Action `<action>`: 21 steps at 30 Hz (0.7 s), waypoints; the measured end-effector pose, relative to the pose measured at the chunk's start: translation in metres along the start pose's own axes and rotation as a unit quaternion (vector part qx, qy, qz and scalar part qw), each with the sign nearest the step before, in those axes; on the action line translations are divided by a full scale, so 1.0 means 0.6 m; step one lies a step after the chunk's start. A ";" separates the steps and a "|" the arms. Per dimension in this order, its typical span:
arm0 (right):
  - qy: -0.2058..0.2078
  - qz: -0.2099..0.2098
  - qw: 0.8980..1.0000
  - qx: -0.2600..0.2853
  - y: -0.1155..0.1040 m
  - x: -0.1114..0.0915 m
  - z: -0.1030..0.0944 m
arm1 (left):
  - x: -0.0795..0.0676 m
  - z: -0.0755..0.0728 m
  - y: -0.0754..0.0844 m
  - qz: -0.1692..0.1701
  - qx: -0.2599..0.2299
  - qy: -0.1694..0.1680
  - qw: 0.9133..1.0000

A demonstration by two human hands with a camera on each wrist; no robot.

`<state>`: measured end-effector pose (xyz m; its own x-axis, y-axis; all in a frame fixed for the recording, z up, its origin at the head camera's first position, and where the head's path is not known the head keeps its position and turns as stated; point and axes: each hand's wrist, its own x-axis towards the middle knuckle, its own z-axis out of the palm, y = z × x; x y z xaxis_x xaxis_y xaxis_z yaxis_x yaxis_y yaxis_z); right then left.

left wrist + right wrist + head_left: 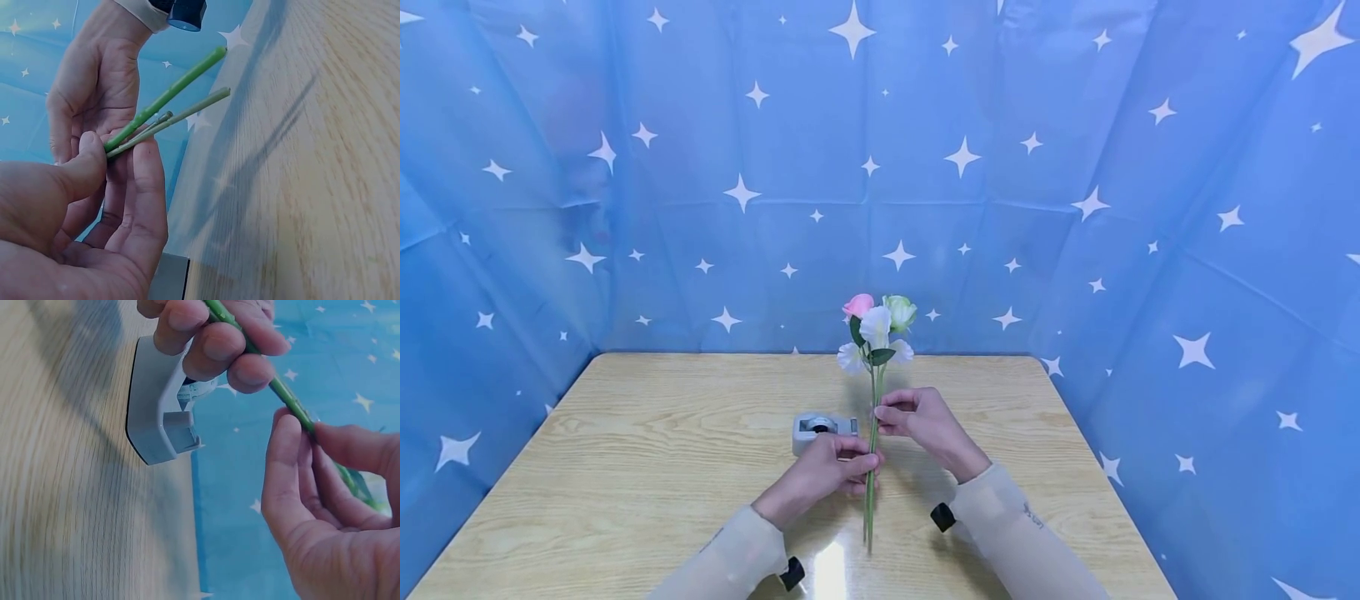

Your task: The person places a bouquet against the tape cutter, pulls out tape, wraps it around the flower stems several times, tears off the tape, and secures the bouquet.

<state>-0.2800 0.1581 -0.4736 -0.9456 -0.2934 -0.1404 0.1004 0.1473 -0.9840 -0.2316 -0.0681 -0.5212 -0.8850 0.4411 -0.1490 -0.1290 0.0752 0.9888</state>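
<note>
A small bunch of flowers, with a pink bloom (858,306), a pale green bloom (900,312) and white blooms (876,327), is held upright over the table. My left hand (829,471) pinches the green stems (164,97) low down between thumb and fingers; several cut ends stick out below it. Higher up, my right hand (921,423) pinches the same stems (290,400) below the leaves. In the right wrist view the left hand's fingertips (223,341) curl round the stem. The blooms are mostly hidden in both wrist views.
A light grey tape dispenser (805,435) stands on the wooden table (685,433) just behind the left hand. Blue cloth with white stars (775,167) hangs behind and along both sides of the table. A black wrist camera (943,517) sits under the right sleeve.
</note>
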 end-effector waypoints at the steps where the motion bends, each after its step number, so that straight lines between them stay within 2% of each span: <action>1: -0.001 0.000 1.000 0.000 0.000 0.000 0.000 | -0.001 -0.001 0.001 0.001 0.001 0.000 1.000; 9: -0.036 -0.021 0.999 0.014 -0.001 -0.001 -0.005 | -0.006 -0.003 0.007 0.013 0.006 0.003 1.000; 15: -0.056 -0.049 0.997 0.021 -0.001 0.000 -0.009 | -0.008 -0.004 0.008 0.037 0.024 0.010 0.999; 21: -0.070 -0.073 0.995 0.012 -0.001 0.001 -0.012 | -0.009 -0.004 0.011 0.049 0.031 -0.001 0.998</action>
<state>-0.2826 0.1644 -0.4724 -0.8981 -0.4396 -0.0087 -0.0253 0.0715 -0.9971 -0.2285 -0.0723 -0.5139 -0.8915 0.4500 -0.0519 -0.0143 0.0867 0.9961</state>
